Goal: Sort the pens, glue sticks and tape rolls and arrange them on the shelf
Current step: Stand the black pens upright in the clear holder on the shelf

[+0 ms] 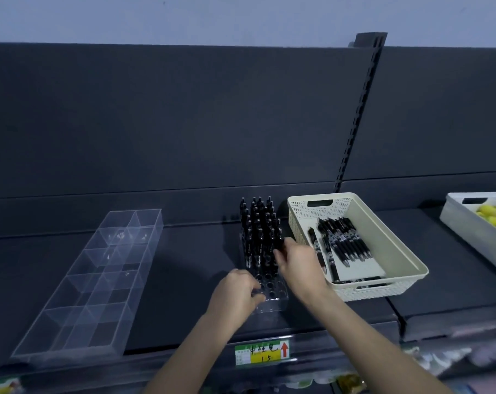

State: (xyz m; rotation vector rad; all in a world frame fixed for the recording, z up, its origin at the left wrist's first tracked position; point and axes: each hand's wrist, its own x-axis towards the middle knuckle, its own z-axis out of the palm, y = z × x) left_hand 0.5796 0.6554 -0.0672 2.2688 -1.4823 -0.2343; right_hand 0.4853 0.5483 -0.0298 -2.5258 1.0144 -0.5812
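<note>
Several black pens [259, 223] stand upright in the back rows of a clear pen rack [272, 297] on the dark shelf [184, 268]. My right hand [298, 263] pinches a black pen [279, 248] and holds it upright at the rack's right side. At the rack's front left corner, my left hand [237, 291] grips the edge with curled fingers. More black pens [340, 243] lie loose in a cream basket [383, 251] just right of the rack.
A clear divided tray [93, 285] with no contents lies at the left. A grey basket [468, 223] with yellow items stands at the far right. A yellow-green price tag [262, 352] hangs on the shelf's front edge.
</note>
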